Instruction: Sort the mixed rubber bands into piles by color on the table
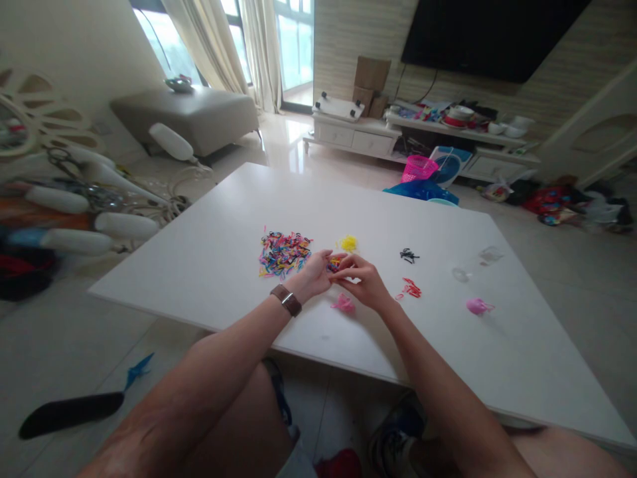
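My left hand [314,273], with a brown watch on its wrist, is cupped palm up over the white table [213,265], holding a clump of small coloured rubber bands [334,264]. Over that palm my right hand [359,279] reaches in, thumb and fingertips drawn together at the bands; what lies between them is too small to make out. Left of my hands spreads a mixed pile of coloured rubber bands [283,254]. A yellow pile [349,243] sits just beyond my fingers. To the right are a black pile [409,255] and a red pile [411,288]. A pink pile [344,303] lies below my hands.
A clear glass [478,264] lies on its side at the table's right, near a purple-pink bundle [478,306]. White-shaded lamp parts [124,226] stand beyond the left edge. A pink basket [419,168] is behind the table, before a low cabinet [348,138].
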Motion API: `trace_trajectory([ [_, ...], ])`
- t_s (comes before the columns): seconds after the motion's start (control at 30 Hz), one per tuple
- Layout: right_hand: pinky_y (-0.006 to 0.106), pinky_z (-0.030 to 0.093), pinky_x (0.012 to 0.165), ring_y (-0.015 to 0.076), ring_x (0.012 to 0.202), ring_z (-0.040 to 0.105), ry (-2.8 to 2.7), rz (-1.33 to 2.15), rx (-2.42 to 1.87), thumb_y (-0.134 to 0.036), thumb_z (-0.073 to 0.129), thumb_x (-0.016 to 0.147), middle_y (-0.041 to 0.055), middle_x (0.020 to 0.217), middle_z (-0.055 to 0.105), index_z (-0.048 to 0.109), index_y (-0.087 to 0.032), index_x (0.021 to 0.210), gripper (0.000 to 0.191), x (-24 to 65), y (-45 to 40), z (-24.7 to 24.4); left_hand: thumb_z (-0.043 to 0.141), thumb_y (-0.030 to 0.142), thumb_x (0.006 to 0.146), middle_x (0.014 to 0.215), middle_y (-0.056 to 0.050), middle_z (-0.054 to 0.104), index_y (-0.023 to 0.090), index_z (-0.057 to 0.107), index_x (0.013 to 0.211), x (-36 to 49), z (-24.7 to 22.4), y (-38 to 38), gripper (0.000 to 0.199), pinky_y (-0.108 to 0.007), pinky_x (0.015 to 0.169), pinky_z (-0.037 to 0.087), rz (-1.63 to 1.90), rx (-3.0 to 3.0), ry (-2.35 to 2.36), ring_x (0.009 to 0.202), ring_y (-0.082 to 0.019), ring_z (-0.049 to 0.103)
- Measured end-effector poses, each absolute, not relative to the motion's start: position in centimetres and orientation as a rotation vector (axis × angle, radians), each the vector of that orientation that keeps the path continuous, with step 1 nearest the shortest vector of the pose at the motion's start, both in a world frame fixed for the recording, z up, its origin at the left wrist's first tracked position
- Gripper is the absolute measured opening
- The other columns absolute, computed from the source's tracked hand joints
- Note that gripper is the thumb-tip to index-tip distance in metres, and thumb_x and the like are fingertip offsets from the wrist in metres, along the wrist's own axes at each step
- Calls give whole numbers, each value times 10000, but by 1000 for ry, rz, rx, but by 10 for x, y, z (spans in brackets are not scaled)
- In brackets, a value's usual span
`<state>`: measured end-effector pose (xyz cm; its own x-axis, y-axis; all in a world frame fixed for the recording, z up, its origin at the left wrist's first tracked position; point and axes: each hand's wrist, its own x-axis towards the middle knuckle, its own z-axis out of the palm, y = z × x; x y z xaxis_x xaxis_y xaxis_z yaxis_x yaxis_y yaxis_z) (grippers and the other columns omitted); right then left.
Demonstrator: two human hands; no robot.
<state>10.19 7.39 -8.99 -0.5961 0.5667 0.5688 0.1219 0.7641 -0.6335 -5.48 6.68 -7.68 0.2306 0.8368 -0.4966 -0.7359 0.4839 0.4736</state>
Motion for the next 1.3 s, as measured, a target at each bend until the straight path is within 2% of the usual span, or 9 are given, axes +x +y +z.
trace_trajectory([
  [0.1, 300, 518, 705, 175, 845, 647, -1927, 716, -729, -293, 681, 882, 56, 929, 696, 766, -230, 920, 113, 105, 90, -87, 370, 164, 963, 752, -128, 687, 28, 622, 1068, -53, -73, 66, 304, -259, 605, 552, 1156, 85, 755, 632, -180, 667],
  [0.27, 318, 518, 688, 177, 689, 647, -1786, 646, -1148, -293, 671, 840, 53, 795, 729, 738, -167, 920, 164, 108, 142, -100, 342, 211, 993, 923, -240, 698, -72, 552, 1218, -53, -65, 62, 418, -304, 769, 589, 1130, 13, 752, 865, -252, 732],
  [0.37, 317, 500, 682, 166, 657, 626, -1896, 532, -1213, -264, 683, 820, 64, 837, 721, 723, -152, 937, 168, 106, 155, -101, 340, 216, 995, 933, -246, 695, -89, 535, 1248, -53, -62, 62, 442, -299, 776, 588, 1127, 21, 756, 867, -253, 731],
  [0.47, 301, 477, 681, 141, 651, 592, -1981, 452, -1113, -249, 679, 836, 54, 846, 685, 718, -159, 830, 98, 102, 141, -88, 342, 229, 996, 882, -210, 698, -61, 557, 1235, -53, -62, 63, 433, -300, 761, 584, 1130, 30, 760, 814, -237, 721],
  [0.6, 274, 459, 641, 133, 676, 573, -2184, 655, -876, -232, 688, 847, 25, 790, 629, 736, -182, 789, 90, 96, 108, -71, 353, 228, 990, 707, -125, 667, -28, 624, 1138, -54, -66, 65, 401, -262, 650, 547, 1149, 85, 768, 628, -183, 638],
  [0.7, 275, 461, 654, 131, 692, 571, -2271, 750, -819, -182, 702, 829, 22, 795, 613, 743, -186, 788, 58, 91, 96, -69, 334, 240, 988, 698, -137, 667, -25, 661, 1059, -54, -69, 66, 426, -251, 613, 512, 1133, 125, 763, 633, -185, 620],
  [0.97, 273, 428, 653, 115, 659, 538, -2292, 738, -935, -96, 649, 817, 4, 740, 568, 680, -158, 675, 158, 85, 96, -76, 344, 228, 980, 660, -113, 645, 15, 683, 971, -52, -69, 66, 401, -251, 608, 477, 1131, 134, 801, 594, -172, 580],
  [1.2, 264, 444, 623, 137, 657, 593, -2138, 878, -982, -184, 609, 852, 11, 726, 660, 671, -174, 785, 92, 84, 95, -69, 326, 211, 998, 630, -96, 617, 63, 639, 859, -51, -70, 66, 373, -231, 600, 496, 1145, 89, 742, 577, -158, 578],
  [1.3, 271, 459, 618, 148, 638, 610, -2036, 892, -1004, -254, 599, 875, 15, 717, 682, 665, -182, 806, 120, 88, 99, -69, 325, 210, 995, 678, -120, 638, 46, 636, 915, -51, -71, 66, 361, -252, 653, 534, 1146, 74, 727, 632, -175, 619],
])
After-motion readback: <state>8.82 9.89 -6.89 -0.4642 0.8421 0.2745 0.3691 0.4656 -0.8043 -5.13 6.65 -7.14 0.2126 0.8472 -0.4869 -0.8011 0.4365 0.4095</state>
